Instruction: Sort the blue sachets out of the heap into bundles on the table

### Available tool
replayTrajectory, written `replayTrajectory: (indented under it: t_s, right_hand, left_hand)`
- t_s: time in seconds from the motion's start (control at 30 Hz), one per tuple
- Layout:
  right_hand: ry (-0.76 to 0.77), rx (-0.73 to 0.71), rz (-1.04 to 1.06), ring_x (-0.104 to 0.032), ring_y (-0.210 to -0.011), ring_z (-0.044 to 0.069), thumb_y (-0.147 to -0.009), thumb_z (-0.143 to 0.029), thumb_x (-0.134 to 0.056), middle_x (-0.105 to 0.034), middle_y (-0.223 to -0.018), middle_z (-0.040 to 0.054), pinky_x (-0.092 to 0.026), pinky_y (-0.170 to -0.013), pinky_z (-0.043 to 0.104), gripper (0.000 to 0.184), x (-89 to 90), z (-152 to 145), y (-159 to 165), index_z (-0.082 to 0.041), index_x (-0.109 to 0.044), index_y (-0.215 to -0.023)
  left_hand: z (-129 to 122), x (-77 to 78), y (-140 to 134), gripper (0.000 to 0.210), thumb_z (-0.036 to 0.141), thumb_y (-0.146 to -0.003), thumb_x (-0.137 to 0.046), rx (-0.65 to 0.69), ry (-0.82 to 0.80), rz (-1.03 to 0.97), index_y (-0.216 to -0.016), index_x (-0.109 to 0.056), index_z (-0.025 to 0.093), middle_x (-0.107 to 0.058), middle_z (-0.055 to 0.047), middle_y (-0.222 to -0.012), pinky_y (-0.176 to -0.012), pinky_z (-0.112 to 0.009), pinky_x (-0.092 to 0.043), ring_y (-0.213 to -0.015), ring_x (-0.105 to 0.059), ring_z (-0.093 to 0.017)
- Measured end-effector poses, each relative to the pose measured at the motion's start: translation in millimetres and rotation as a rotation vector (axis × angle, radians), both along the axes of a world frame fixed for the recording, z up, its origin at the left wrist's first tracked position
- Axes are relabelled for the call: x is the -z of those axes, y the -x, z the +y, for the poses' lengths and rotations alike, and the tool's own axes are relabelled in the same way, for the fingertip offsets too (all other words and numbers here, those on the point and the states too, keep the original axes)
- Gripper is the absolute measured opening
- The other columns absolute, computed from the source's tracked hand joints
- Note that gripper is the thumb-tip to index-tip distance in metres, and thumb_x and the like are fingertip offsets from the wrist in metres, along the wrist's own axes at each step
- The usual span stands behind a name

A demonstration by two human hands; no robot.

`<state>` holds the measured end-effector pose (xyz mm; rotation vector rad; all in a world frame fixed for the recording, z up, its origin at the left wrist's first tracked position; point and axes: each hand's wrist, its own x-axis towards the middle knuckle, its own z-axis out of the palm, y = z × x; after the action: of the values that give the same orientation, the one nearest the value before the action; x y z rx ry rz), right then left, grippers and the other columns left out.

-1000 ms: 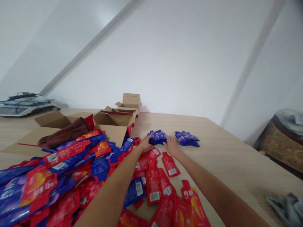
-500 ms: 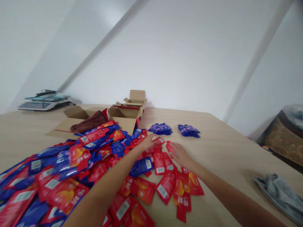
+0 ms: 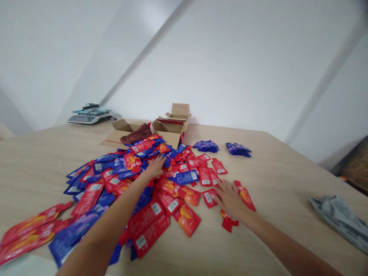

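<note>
My left hand (image 3: 155,167) lies on the heap of red and blue packets, its fingers stretched over several of them. Palm down near the heap's right side, my right hand (image 3: 230,198) has its fingers spread and covers part of a few red packets. Beside its fingertips is a red packet with a barcode (image 3: 209,197); an orange-printed red packet (image 3: 246,196) lies just to its right. Between the hands is a blue packet (image 3: 184,177) among red ones. Whether either palm touches what is under it is hard to see.
Two small stacks of blue packets, one stack (image 3: 206,146) and another (image 3: 238,149), lie behind the heap. Open cardboard boxes (image 3: 168,137) stand further back, with a brown cloth (image 3: 136,134) on one flap. A scale (image 3: 89,118) is far left, a grey cloth (image 3: 340,218) at right.
My left hand has moved left onto the heap. My right hand has come nearer over the red packets, leaving a red packet where it was. The view has shifted left.
</note>
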<state>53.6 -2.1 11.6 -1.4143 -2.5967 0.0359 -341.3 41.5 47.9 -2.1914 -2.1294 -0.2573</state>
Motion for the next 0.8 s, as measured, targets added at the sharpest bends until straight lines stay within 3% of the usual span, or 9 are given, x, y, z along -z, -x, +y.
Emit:
replayTrajectory:
  t_s: [0.13, 0.23, 0.4, 0.53, 0.63, 0.7, 0.8]
  right_hand:
    - [-0.036, -0.172, 0.083, -0.022, -0.136, 0.023, -0.086, -0.026, -0.042, -0.031, -0.147, 0.0092, -0.016, -0.110, 0.043, 0.051, -23.3, 14.5, 56.9, -0.019, -0.041, -0.136]
    - [-0.004, -0.241, 0.059, -0.020, -0.137, 0.023, -0.078, -0.016, -0.049, -0.025, -0.149, 0.0094, -0.017, -0.109, 0.043, 0.065, -23.4, 27.3, 98.8, -0.019, -0.032, -0.140]
    - [-0.004, -0.231, 0.068, -0.042, -0.125, 0.022, -0.081, -0.007, -0.041, -0.051, -0.131, 0.0101, -0.023, -0.106, 0.042, 0.051, -16.0, 38.8, 120.5, -0.021, -0.047, -0.130]
    - [-0.019, -0.199, 0.181, -0.054, -0.111, 0.022, -0.084, -0.009, -0.038, -0.061, -0.117, 0.0111, -0.033, -0.099, 0.036, 0.040, -22.8, 40.4, 100.9, -0.019, -0.055, -0.119]
    - [0.055, 0.002, 0.442, -0.061, -0.096, 0.022, -0.089, -0.021, -0.037, -0.065, -0.106, 0.0133, -0.043, -0.084, 0.032, 0.035, -31.6, 44.5, 87.5, -0.016, -0.050, -0.122]
    - [0.176, 0.119, 0.699, -0.065, -0.082, 0.021, -0.091, -0.031, -0.036, -0.067, -0.096, 0.0114, -0.047, -0.072, 0.030, 0.036, -37.1, 49.5, 84.8, -0.016, -0.045, -0.122]
    - [0.448, 0.130, 1.023, -0.062, -0.053, 0.018, -0.090, -0.042, -0.032, -0.066, -0.068, 0.0031, -0.046, -0.052, 0.028, 0.037, -42.8, 57.3, 87.8, -0.018, -0.041, -0.118]
  left_hand:
    - [-5.6, 1.9, -9.1, 0.054, 0.006, -0.077, -0.041, 0.036, -0.107, 0.094, -0.128, -0.050, 0.020, -0.051, -0.011, -0.133, -0.105, -0.044, -0.027, -0.123, -0.044, -0.024]
    - [-7.9, -1.7, -14.4, 0.042, 0.013, -0.082, -0.042, 0.056, -0.158, 0.141, -0.121, -0.057, 0.021, -0.057, -0.012, -0.122, -0.101, -0.044, -0.032, -0.116, -0.049, -0.026]
    - [-9.1, -3.0, -13.4, 0.038, 0.007, -0.081, -0.041, 0.149, -0.159, 0.071, -0.111, -0.061, 0.017, -0.056, -0.013, -0.123, -0.104, -0.036, -0.031, -0.118, -0.048, -0.022]
    - [-11.4, -13.5, -7.1, 0.031, 0.008, -0.080, -0.043, 0.196, -0.140, -0.133, -0.102, -0.064, 0.017, -0.064, -0.011, -0.111, -0.099, -0.031, -0.037, -0.107, -0.056, -0.020]
    - [-9.0, -35.4, -11.0, 0.026, 0.018, -0.085, -0.043, 0.151, -0.259, -0.302, -0.103, -0.062, 0.019, -0.066, -0.008, -0.103, -0.094, -0.029, -0.041, -0.100, -0.059, -0.019]
    - [-2.1, -51.7, -22.1, 0.026, 0.026, -0.088, -0.041, 0.083, -0.418, -0.490, -0.104, -0.060, 0.019, -0.067, -0.006, -0.095, -0.087, -0.028, -0.044, -0.091, -0.061, -0.018]
    - [15.7, -64.9, -49.2, 0.025, 0.032, -0.084, -0.045, 0.077, -0.526, -0.893, -0.098, -0.060, 0.017, -0.067, -0.005, -0.088, -0.077, -0.027, -0.047, -0.083, -0.062, -0.017]
